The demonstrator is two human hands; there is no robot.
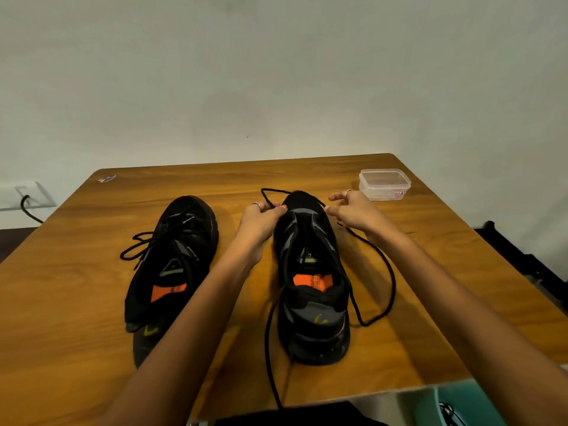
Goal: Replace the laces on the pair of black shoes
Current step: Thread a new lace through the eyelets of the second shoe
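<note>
With the right black shoe at mid-table, the left hand and right hand each pinch its black lace by the far toe-end eyelets, where evening both ends should keep the lacing symmetrical.

Dim warm light; soft shadows; wide-angle edge bowing; slight blur
</note>
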